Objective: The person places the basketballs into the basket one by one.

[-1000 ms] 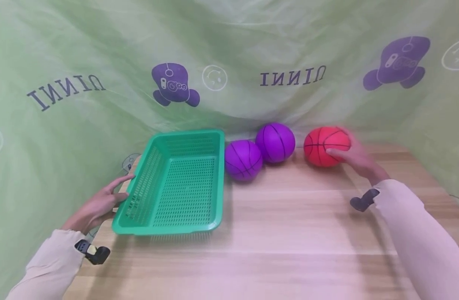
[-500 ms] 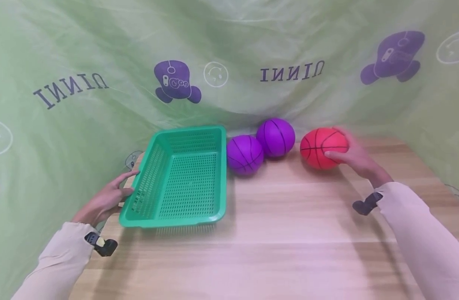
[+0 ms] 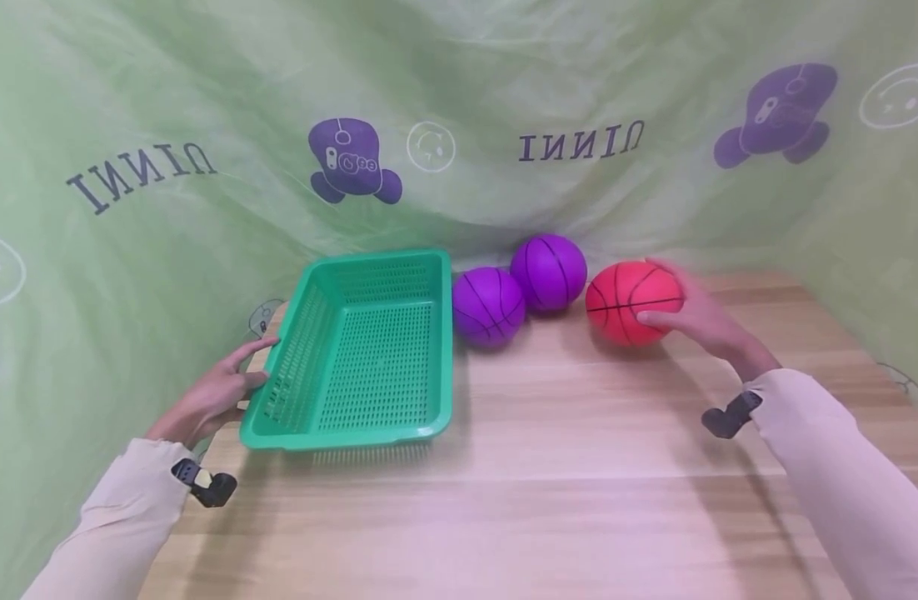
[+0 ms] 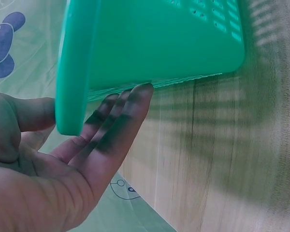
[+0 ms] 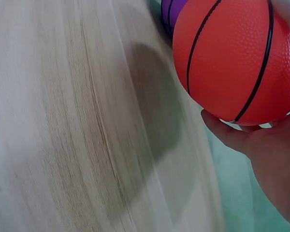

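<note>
On the left, my left hand holds the long side of a green plastic basket with slotted walls. Seen from the left wrist, the thumb meets the basket's rim from outside while the other fingers reach under it towards the wall. My right hand grips a red toy basketball from its right side, thumb in front. In the right wrist view the red ball's shadow falls on the wood beside it. Two purple toy basketballs sit between the basket and the red ball.
A light wooden table carries everything. Pale green cloth with purple prints hangs right behind the balls and around both sides. The nearer purple ball is against or very close to the basket's right rim.
My right hand has carried the red ball left and slightly nearer, towards the purple balls. The left hand keeps its hold on the basket; the head view has shifted a little.
</note>
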`<state>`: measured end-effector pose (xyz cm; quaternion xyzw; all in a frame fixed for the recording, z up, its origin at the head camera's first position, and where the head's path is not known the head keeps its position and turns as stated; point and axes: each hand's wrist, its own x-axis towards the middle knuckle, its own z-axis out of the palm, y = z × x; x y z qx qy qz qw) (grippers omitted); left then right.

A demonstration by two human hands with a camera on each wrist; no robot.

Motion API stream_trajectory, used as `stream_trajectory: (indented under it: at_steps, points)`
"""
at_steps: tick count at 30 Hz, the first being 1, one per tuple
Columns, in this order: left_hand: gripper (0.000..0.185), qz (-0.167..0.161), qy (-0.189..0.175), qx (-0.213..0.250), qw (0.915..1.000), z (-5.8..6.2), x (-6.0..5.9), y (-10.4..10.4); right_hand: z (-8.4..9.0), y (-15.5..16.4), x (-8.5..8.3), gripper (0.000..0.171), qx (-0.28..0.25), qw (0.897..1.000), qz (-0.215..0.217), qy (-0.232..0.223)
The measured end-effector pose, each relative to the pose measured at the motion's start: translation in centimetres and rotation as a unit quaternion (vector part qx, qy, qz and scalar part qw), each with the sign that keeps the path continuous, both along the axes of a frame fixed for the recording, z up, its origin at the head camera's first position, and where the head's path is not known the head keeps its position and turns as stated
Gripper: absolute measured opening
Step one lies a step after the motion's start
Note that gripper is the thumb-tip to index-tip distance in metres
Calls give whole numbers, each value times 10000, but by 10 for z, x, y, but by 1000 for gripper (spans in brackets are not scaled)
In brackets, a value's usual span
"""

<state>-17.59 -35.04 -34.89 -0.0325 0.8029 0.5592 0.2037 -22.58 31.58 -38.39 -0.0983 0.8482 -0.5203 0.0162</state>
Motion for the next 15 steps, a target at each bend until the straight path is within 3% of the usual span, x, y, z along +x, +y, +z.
stream_trajectory:
  at_steps: [10, 15]
  points:
    - [64, 52, -72, -39, 10000, 2, -2, 1, 10, -19, 7, 94, 428, 9989, 191, 9]
    - [65, 69, -93, -25, 9999, 3, -1, 2, 11, -25, 11, 94, 386, 9990, 246, -10]
